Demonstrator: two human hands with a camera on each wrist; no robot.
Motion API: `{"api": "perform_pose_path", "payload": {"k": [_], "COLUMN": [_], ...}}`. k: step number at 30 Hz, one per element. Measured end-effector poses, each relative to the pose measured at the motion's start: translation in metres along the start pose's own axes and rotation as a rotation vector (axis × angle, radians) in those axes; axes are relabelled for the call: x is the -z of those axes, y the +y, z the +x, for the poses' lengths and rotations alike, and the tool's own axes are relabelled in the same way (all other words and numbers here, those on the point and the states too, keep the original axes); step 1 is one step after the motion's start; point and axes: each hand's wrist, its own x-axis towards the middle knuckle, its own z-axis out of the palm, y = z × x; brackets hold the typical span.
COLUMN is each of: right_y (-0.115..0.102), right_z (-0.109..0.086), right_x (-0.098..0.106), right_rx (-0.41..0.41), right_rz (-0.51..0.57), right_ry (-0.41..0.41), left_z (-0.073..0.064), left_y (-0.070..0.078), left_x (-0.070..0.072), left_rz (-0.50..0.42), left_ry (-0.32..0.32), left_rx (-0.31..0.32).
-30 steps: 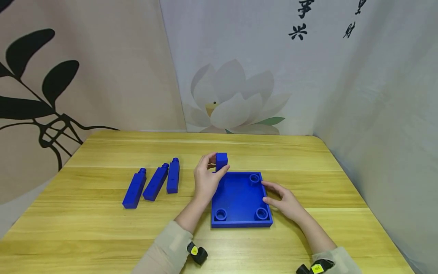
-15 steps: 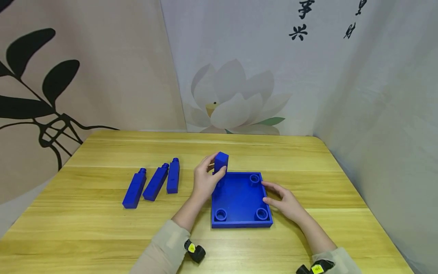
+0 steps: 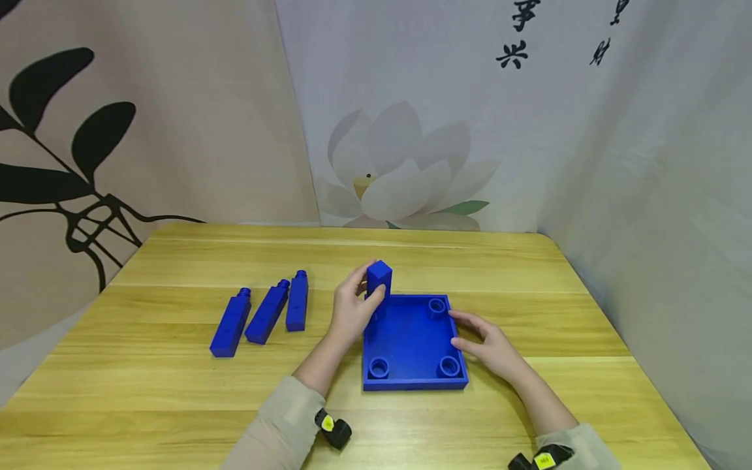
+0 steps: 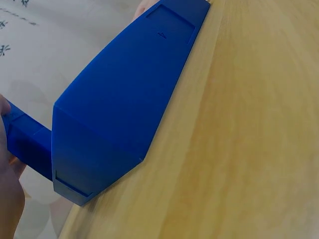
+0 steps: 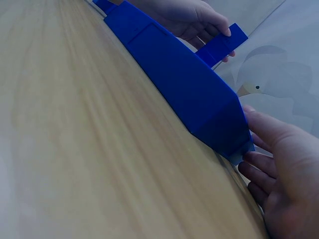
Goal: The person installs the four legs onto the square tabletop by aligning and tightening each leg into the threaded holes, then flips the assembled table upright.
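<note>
Left hand (image 3: pixel 352 307): thumb and fingers pinching one blue leg (image 3: pixel 380 277).
Held leg: upright at tray's far left corner, plain square end up; seating depth can't be told, lower end mostly behind the hand.
Right hand (image 3: pixel 487 346): fingers loosely extended, thumb and fingertips against the tray's right wall. Hands apart, tray between them.
Blue tray (image 3: pixel 411 343): square, low rim, flat on table, open side up.
Round sockets: near left (image 3: pixel 378 368), near right (image 3: pixel 449 367), far right (image 3: pixel 437 307); nothing in these three.
Loose blue legs: three lying left of the left hand, round pegs pointing away: left one (image 3: pixel 230 326), middle one (image 3: pixel 267 314), right one (image 3: pixel 297 303).
Table (image 3: pixel 176 391): yellow wood grain.
Backdrop (image 3: pixel 423 59): pale cloth, printed lotus and black characters.
</note>
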Motion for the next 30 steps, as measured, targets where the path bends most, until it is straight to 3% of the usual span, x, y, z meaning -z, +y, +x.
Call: {"api": "perform_pose_path", "payload": {"k": [3, 8, 16, 30], "right_y": [0.0, -0.001, -0.001, 0.0], "right_z": [0.0, 0.001, -0.001, 0.0], "right_x": [0.0, 0.001, 0.001, 0.0], "right_rx": [-0.002, -0.009, -0.021, -0.024], "right_rz": [0.002, 0.014, 0.0, 0.011], "right_ry": [-0.001, -0.005, -0.002, 0.006], "left_z": [-0.001, -0.001, 0.001, 0.0], "left_y": [0.016, 0.018, -0.023, -0.03], "left_x": [0.005, 0.007, 0.0, -0.001], "left_rz": [0.008, -0.022, 0.003, 0.007], "left_ry": [-0.013, -0.01, 0.027, 0.07], "left_rx": [0.009, 0.031, 0.064, 0.015]}}
